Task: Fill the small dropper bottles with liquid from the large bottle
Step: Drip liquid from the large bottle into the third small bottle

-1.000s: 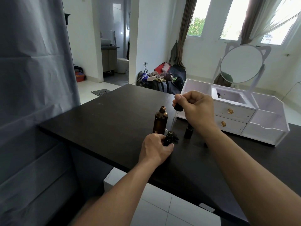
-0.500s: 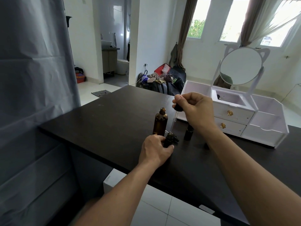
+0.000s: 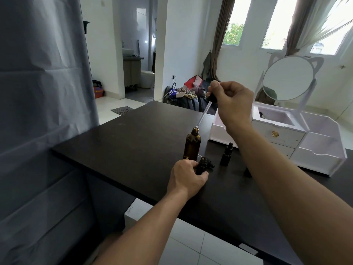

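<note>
A large amber bottle (image 3: 192, 144) stands uncapped on the dark table (image 3: 133, 142). My right hand (image 3: 232, 101) pinches the black bulb of a glass dropper (image 3: 206, 109), whose tip hangs just above the large bottle's mouth. My left hand (image 3: 186, 177) grips a small open dropper bottle (image 3: 202, 165) standing right in front of the large bottle. A second small bottle (image 3: 227, 154), capped, stands to the right. Another small dark bottle (image 3: 247, 172) is mostly hidden behind my right forearm.
A white vanity organiser (image 3: 298, 140) with drawers and a round mirror (image 3: 288, 77) sits at the table's right rear. A small dark cap piece (image 3: 211, 164) lies beside the held bottle. A grey curtain (image 3: 38, 111) hangs at the left. The table's front edge runs close below my left hand.
My right hand has lifted the dropper out of the small bottle and carried it up and left, so its tip now sits over the large bottle's mouth. My left hand has stayed put.
</note>
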Demonstrator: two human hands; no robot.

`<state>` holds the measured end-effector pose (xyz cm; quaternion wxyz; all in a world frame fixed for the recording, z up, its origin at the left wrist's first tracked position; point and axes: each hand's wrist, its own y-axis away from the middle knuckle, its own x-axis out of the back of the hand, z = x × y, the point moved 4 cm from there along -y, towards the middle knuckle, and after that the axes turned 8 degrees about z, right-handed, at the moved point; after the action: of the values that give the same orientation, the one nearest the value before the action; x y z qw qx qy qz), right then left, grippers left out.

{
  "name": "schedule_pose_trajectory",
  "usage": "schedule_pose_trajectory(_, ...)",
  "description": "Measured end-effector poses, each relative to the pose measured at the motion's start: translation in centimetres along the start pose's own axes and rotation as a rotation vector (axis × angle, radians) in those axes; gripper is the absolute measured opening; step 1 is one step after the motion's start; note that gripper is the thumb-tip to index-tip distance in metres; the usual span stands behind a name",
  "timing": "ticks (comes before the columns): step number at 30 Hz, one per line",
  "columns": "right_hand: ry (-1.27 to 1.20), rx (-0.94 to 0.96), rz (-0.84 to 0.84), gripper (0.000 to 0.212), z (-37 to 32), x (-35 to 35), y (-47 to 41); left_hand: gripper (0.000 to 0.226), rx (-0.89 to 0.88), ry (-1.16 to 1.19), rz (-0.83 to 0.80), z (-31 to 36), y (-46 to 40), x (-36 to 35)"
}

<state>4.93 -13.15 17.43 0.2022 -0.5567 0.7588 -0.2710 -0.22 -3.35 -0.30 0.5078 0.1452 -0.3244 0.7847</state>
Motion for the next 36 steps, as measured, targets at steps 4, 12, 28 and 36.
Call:
schedule_pose_trajectory(4, 0.064, -0.015, -0.025, 0.012, 1.4, -1.0, 0.2, 0.043, 0.014, -0.017, 0.011, 0.0, -0.1, 0.0)
schedule_pose_trajectory(12, 0.154, -0.112, -0.111, 0.020, 5.3, -2.5, 2.1, 0.051, 0.056, -0.037, 0.029, -0.1, 0.0, 0.0)
schedule_pose_trajectory(28, 0.170, -0.124, -0.130, 0.017, 7.2, -3.1, 3.2, 0.052, 0.078, -0.010, 0.011, 0.0, 0.1, 0.0)
schedule_pose_trajectory(36, 0.180, -0.094, -0.137, 0.017, 7.1, -3.0, 3.5, 0.054, 0.093, -0.014, -0.007, -0.1, 0.1, -0.1)
